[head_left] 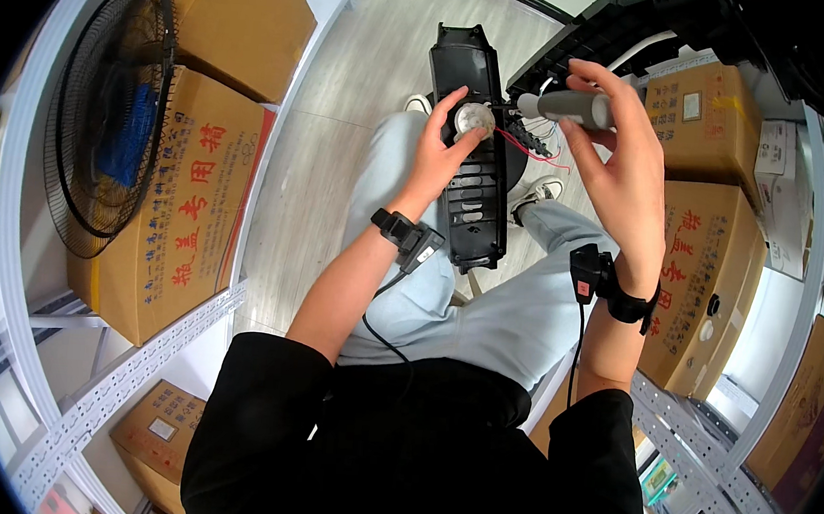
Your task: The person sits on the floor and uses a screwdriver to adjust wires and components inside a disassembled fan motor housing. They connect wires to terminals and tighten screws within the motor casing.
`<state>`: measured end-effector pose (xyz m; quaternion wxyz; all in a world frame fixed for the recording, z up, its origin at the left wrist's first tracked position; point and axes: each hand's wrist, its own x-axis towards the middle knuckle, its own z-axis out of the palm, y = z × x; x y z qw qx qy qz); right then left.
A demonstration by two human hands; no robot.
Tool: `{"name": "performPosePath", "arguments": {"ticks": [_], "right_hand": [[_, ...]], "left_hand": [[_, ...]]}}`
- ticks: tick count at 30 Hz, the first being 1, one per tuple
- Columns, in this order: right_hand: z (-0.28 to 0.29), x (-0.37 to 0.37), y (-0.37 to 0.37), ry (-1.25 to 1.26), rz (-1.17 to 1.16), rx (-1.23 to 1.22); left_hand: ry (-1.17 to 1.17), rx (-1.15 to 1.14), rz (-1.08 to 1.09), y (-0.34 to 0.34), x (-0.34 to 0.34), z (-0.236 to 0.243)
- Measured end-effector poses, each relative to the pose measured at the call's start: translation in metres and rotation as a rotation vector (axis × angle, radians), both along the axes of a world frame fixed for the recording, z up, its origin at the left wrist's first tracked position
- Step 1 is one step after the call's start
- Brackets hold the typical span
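My left hand (434, 158) grips the long black plastic housing (474, 233), upright between my legs, with its thumb on a whitish round part (473, 118) in the housing. My right hand (629, 162) is wrapped round a grey cylindrical tool (575, 107), probably a powered driver, held sideways with its tip toward the housing beside the round part. Thin red and white wires (532, 152) and a small black piece hang to the housing's right. The tool's exact contact point is hard to make out.
Cardboard boxes (180, 289) on white metal shelving (54, 456) line both sides. A black fan guard (99, 216) leans on the left boxes. A large black panel (638, 25) with a white hose stands at top right. My shoes (536, 194) rest on the wood-look floor (329, 79).
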<state>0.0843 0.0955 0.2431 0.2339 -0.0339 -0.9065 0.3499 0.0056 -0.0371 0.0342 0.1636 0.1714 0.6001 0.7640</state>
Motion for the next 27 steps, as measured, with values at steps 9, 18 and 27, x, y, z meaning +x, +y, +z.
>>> {"name": "performPosePath", "arguments": {"ticks": [9,18,27], "right_hand": [[-0.010,-0.009,0.003,-0.004,-0.164,0.196],[-0.011,-0.005,-0.001,-0.060,-0.097,0.025],[-0.016,-0.007,-0.002,0.030,-0.042,-0.024]], "left_hand": [[0.047,-0.018,0.015,0.001,0.002,0.006],[-0.012,0.005,-0.022,0.001,0.002,0.006],[-0.032,0.035,-0.001,0.001,0.002,0.003]]}}
